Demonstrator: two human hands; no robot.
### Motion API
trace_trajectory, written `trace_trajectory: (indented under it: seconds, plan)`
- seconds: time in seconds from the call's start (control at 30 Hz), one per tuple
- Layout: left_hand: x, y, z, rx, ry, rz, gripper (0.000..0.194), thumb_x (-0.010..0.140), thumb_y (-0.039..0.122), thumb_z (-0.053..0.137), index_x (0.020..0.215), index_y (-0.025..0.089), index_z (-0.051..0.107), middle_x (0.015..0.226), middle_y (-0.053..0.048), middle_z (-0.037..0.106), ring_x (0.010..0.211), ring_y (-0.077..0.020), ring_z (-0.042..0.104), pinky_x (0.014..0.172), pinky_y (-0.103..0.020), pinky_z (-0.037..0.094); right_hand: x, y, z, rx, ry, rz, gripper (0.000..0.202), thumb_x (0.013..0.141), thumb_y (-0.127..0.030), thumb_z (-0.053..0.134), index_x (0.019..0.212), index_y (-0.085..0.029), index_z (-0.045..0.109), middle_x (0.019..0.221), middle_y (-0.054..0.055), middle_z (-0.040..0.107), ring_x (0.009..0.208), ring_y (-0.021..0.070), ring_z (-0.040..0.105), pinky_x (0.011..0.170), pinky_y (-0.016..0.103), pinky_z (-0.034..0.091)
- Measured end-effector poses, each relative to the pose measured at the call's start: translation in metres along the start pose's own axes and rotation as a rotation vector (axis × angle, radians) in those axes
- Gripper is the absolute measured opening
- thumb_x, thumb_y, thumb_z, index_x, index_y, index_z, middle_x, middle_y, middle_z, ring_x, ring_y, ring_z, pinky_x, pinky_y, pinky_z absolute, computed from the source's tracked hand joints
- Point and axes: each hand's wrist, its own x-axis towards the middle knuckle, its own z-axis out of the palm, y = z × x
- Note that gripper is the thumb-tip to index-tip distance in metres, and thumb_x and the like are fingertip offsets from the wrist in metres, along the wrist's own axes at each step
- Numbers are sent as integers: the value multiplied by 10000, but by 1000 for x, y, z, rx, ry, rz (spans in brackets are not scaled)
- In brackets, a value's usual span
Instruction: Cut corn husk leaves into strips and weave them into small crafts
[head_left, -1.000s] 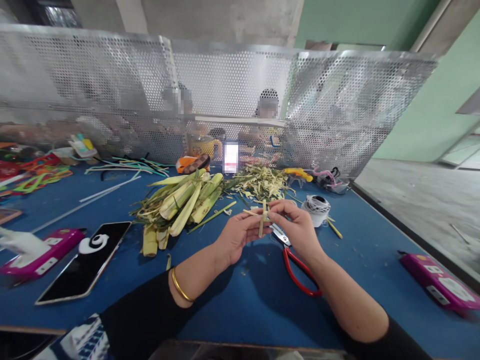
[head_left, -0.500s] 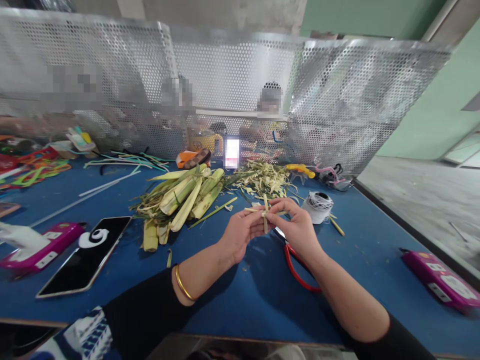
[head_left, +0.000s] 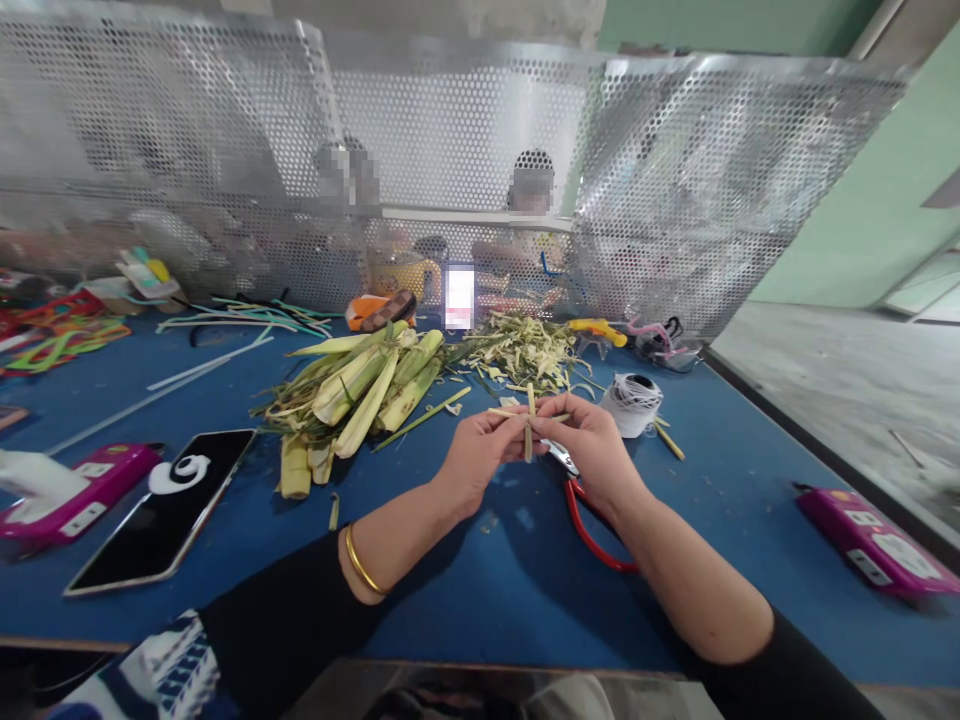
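Note:
Pale plant strips laid across each other as a small cross (head_left: 531,398) are pinched between my two hands above the blue table. My left hand (head_left: 474,450) grips the cross from the left, thumb pressed near its centre. From the right, my right hand (head_left: 592,440) pinches it too, thumb and fingers closed around the middle. My fingers partly hide where the strips meet. Below my right hand lie scissors with red handles (head_left: 589,535), partly covered by that hand and forearm. A white spool of string (head_left: 631,408) stands just beyond the right hand.
A bundle of green-yellow stalks (head_left: 367,390) lies left of centre, with a heap of shavings (head_left: 521,350) behind. A black-screened phone (head_left: 169,515) and purple boxes (head_left: 874,540) flank the work area. A perforated metal screen (head_left: 465,130) closes the back; people sit behind it.
The view has shifted slightly. My left thumb has come in closer to the centre of the crossed strips, and more of the scissors' metal shows beside my right hand.

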Motion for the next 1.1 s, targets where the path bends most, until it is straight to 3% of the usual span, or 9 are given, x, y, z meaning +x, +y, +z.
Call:
trace_trajectory:
  seconds: [0.17, 0.43, 0.5, 0.6, 0.63, 0.73, 0.83, 0.93, 1.1]
  plan:
    - [2, -2, -2, 39, -14, 28, 316, 714, 399, 750, 903, 145, 747, 791, -71, 742, 678, -187, 696, 791, -356, 547, -1, 1, 2, 112, -17, 84, 285, 549, -374, 824, 639, -196, 621, 647, -8, 632, 596, 136, 533, 600, 289, 421]
    - [1, 1, -1, 41, -19, -4, 300, 689, 367, 764, 881, 138, 739, 708, -69, 728, 691, -205, 699, 779, -360, 542, 0, 7, 2, 30, -4, 34, 261, 628, -407, 779, 676, -208, 617, 652, 2, 640, 639, 170, 567, 621, 311, 449]
    - [1, 1, -1, 43, 1, -4, 278, 683, 364, 765, 846, 141, 737, 710, -65, 729, 684, -199, 694, 767, -351, 545, 1, 5, -2, -96, 14, -89, 182, 692, -371, 732, 698, -220, 632, 744, 21, 667, 748, 202, 601, 714, 346, 466]
    - [2, 1, 0, 16, 52, 2, 273, 681, 367, 765, 833, 143, 727, 720, -64, 731, 671, -191, 685, 740, -338, 546, 3, -6, -10, -450, 27, -472, 39, 784, -260, 648, 769, -240, 678, 952, 49, 672, 962, 237, 594, 887, 405, 423]
    - [2, 2, -1, 8, 64, 11, 273, 682, 369, 764, 830, 143, 724, 720, -63, 729, 666, -184, 679, 731, -329, 543, 3, -10, -12, -587, -3, -607, 74, 804, -222, 623, 801, -251, 691, 992, 50, 665, 995, 240, 582, 920, 421, 400]
    - [3, 1, -1, 15, 92, 42, 249, 679, 374, 765, 772, 148, 719, 687, -45, 708, 622, -144, 641, 676, -275, 522, 0, -17, -13, -930, -156, -883, 197, 832, -150, 570, 886, -279, 709, 995, 41, 659, 974, 233, 565, 958, 442, 364]
    - [3, 1, -2, 42, 114, 43, 243, 683, 381, 759, 701, 143, 714, 652, -26, 678, 573, -106, 590, 618, -233, 492, -3, -14, -8, -1091, -204, -1003, 214, 869, -140, 525, 851, -258, 703, 936, 43, 663, 886, 212, 557, 946, 423, 363]
    - [3, 1, -1, 59, 136, 21, 206, 698, 341, 748, 721, 138, 717, 710, -34, 699, 602, -112, 614, 638, -242, 503, -4, -8, -4, -1050, -134, -973, 218, 910, -189, 508, 803, -243, 690, 857, 45, 657, 824, 201, 557, 871, 398, 380]
    - [2, 2, -1, 135, 67, 59, 146, 752, 255, 676, 833, 145, 727, 707, -42, 722, 671, -172, 685, 745, -316, 542, -1, 0, -6, -622, 23, -570, 126, 836, -247, 596, 714, -219, 613, 877, 52, 655, 880, 212, 602, 793, 356, 427]
